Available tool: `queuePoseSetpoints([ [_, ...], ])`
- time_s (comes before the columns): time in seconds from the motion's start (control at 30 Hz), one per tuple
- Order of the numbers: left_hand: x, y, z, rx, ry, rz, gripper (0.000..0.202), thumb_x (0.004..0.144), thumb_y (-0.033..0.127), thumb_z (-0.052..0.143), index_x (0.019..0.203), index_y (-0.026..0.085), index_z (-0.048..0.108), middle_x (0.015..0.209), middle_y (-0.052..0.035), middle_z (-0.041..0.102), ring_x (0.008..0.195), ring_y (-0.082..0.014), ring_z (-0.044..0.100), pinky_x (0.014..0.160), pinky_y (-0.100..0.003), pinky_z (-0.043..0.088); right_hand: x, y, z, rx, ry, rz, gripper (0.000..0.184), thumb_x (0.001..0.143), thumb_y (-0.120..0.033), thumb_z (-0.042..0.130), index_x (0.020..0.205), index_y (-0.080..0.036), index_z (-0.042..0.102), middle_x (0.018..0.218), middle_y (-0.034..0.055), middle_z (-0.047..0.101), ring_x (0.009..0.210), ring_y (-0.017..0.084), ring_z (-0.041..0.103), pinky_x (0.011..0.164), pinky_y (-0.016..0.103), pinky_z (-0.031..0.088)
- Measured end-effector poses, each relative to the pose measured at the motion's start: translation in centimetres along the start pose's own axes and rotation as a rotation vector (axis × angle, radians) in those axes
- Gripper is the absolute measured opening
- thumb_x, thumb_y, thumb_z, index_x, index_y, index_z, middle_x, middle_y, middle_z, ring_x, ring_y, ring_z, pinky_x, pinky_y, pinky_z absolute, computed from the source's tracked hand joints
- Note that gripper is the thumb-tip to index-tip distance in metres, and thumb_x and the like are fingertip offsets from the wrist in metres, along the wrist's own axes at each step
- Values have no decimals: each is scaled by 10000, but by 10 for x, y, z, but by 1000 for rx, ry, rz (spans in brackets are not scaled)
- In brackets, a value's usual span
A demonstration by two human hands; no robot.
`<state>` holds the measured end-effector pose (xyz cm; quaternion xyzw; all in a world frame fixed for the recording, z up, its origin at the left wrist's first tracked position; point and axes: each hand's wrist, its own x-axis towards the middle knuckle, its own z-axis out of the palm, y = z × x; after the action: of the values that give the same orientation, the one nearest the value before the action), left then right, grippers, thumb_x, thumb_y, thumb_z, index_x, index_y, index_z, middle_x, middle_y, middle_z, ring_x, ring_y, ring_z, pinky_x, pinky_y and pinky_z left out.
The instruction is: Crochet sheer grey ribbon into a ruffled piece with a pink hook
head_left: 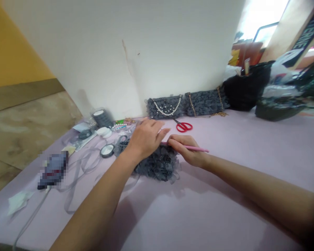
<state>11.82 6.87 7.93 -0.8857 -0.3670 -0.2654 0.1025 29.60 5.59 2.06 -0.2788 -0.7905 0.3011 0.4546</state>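
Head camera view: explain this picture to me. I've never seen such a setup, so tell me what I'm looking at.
This picture comes from one camera worn on a person's head, looking forward and down, so the two bare arms are that person's own. The right hand holds a pink pen or pencil. The left hand is over a piece of gray ruffled fabric. Below them is a lilac surface that also bears red-handled scissors, gray ribbon, a gray ruffled bag with a pearl strand and another with a chain strap.

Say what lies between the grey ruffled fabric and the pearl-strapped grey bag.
The left hand lies there, in the head view.
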Motion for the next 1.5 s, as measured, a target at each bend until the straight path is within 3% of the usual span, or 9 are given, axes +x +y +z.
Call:
queuePoseSetpoints([
  [0.1, -19, -8, -12, 8, -26, -33, 320, 975, 355, 414, 1059, 156, 650, 1086, -102, 709, 985, -230, 651, 875, -358, 464, 2, 1, 0, 31, 14, 65, 383, 980, -338, 393, 631, -183, 421, 593, -33, 428, 550, 91, 382, 513, 232, 299],
  [0.27, -41, 2, -31, -345, -124, -42, 203, 938, 333, 508, 974, 208, 664, 826, 13, 697, 623, -94, 584, 618, -219, 430, 5, 2, 0, 125, 41, 147, 395, 964, -348, 383, 604, -188, 407, 580, -24, 434, 556, 100, 411, 519, 233, 328],
  [0.4, -45, 3, -24, -71, -242, -136, 369, 947, 397, 455, 720, 181, 649, 713, -23, 614, 664, -152, 569, 620, -276, 410, 5, 1, 2, 141, 52, 180, 392, 964, -312, 390, 591, -191, 372, 581, -22, 436, 569, 105, 426, 539, 237, 350],
  [0.53, -47, -1, -12, 84, -160, -297, 381, 970, 395, 375, 1080, 167, 660, 995, -101, 653, 970, -268, 585, 855, -407, 447, 3, 0, 3, 160, 57, 170, 407, 981, -350, 377, 606, -192, 374, 594, -21, 439, 570, 108, 423, 538, 242, 350],
  [0.63, -50, -5, -8, -195, -156, -376, 460, 970, 399, 382, 1352, 169, 495, 1196, -105, 632, 1133, -275, 545, 992, -443, 395, 2, -2, 5, 174, 43, 145, 406, 985, -366, 365, 619, -192, 390, 615, -16, 443, 582, 110, 424, 545, 246, 356],
  [0.73, -53, -10, -2, -581, -187, -432, 531, 963, 385, 419, 1466, 230, 348, 1185, -52, 651, 1120, -220, 573, 1020, -387, 388, 1, -7, 8, 171, 12, 169, 376, 969, -345, 389, 627, -190, 410, 623, -14, 442, 592, 111, 429, 551, 247, 361],
  [0.9, -60, -11, 12, -938, -155, -448, 597, 945, 316, 476, 1501, 273, 261, 1118, -44, 641, 1033, -183, 591, 974, -344, 421, 0, -9, 13, 154, -14, 221, 348, 956, -348, 419, 647, -188, 425, 635, -19, 427, 589, 106, 408, 532, 241, 340],
  [1.13, -68, 0, 10, -825, -103, -451, 640, 910, 298, 537, 1489, 289, 265, 819, 10, 524, 711, -139, 505, 684, -279, 430, -4, -7, 14, 164, -81, 182, 375, 989, -347, 369, 658, -183, 434, 667, -12, 455, 625, 108, 427, 581, 251, 359],
  [1.5, -74, 6, 1, -939, -100, -520, 830, 818, 172, 605, 1517, 271, 169, 832, 16, 559, 729, -122, 539, 695, -256, 427, 2, -13, 14, 329, -190, 234, 301, 833, -352, 697, 779, -175, 459, 669, -59, 427, 579, 65, 355, 490, 192, 288],
])
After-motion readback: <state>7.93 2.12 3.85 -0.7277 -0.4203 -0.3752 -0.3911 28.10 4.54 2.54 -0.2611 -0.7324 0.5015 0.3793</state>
